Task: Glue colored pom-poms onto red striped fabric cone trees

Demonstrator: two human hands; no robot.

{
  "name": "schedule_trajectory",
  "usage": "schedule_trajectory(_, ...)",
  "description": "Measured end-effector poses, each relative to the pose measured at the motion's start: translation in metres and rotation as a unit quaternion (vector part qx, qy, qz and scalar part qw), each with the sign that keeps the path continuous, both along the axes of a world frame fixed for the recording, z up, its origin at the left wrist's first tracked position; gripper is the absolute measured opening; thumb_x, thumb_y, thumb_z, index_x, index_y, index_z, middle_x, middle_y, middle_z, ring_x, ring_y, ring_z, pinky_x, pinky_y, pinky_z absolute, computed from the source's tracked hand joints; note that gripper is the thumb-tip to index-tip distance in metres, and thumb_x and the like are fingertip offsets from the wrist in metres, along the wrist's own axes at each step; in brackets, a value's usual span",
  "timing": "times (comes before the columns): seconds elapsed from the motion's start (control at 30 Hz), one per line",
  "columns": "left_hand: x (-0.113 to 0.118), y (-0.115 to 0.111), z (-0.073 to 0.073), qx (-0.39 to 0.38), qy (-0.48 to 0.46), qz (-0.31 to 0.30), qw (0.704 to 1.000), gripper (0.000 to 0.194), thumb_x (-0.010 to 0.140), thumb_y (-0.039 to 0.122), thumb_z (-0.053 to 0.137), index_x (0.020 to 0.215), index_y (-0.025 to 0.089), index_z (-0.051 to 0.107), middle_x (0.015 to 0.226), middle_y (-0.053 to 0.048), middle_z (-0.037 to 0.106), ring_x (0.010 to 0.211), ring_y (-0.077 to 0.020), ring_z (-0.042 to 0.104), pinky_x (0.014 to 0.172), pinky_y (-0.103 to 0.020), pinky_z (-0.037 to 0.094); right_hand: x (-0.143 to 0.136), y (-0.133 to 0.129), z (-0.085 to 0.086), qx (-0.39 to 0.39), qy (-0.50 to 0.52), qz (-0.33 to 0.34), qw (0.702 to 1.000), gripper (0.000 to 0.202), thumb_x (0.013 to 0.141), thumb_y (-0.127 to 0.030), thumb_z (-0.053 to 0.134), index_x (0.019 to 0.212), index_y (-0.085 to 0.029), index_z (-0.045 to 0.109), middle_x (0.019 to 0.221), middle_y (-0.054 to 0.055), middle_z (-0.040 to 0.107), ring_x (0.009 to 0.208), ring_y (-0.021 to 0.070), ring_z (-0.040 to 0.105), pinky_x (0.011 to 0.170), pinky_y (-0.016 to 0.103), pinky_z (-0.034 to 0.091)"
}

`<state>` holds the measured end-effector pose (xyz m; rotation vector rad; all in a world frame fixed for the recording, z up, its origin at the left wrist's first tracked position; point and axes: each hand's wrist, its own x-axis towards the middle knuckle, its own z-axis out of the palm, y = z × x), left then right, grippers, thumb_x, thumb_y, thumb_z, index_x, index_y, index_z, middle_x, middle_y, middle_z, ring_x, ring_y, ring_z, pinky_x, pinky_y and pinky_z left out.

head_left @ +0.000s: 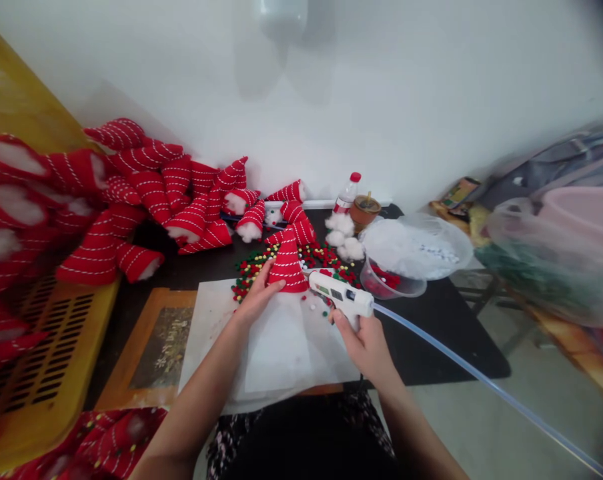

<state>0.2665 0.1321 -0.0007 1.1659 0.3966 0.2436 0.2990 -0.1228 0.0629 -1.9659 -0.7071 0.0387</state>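
A red cone hat with white stitched stripes (287, 267) stands over white paper (276, 340) at the centre. My left hand (258, 295) grips its left side, thumb across the lower front. In my right hand (359, 340) is a white glue gun (339, 293), its nozzle close to the hat's lower right edge; whether it touches cannot be made out. A long translucent glue stick (461, 363) runs from the gun's back to the lower right. Small red, green, yellow and white pompoms (331, 258) lie around and behind the hat.
Many striped red cones stuffed with white fluff (149, 193) pile up at the left, partly over a yellow crate (56, 347). Behind the pompoms are cotton tufts (341, 233), a red-capped bottle (346, 193), a brown pot (365, 212) and plastic tubs (394, 283). A bagged pink basin (581, 213) stands right.
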Motion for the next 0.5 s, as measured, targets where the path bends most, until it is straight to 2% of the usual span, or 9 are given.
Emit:
schedule_trajectory(0.2,-0.0015,0.0008,0.0035,-0.008,0.0,-0.025,1.0,0.099,0.065,0.043,0.089,0.152,0.026,0.045,0.149,-0.012,0.059,0.135,-0.0374,0.058,0.113,-0.049,0.047,0.0006,0.0012,0.0093,-0.016,0.007,0.01,1.0,0.029,0.099,-0.043,0.054,0.084,-0.021,0.066,0.088,0.012,0.076,0.088,0.0292,0.074,0.08,0.039,0.06)
schedule_trajectory(0.5,-0.002,0.0004,0.0033,-0.014,0.0,-0.019,1.0,0.099,0.067,0.042,0.088,0.153,0.026,0.043,0.156,-0.012,0.053,0.139,-0.0366,0.054,0.114,-0.047,0.046,0.0002,0.0001,0.0084,-0.022,0.01,0.012,1.0,0.03,0.099,-0.043,0.054,0.08,-0.022,0.063,0.087,0.012,0.076,0.085,0.0272,0.074,0.081,0.038,0.058)
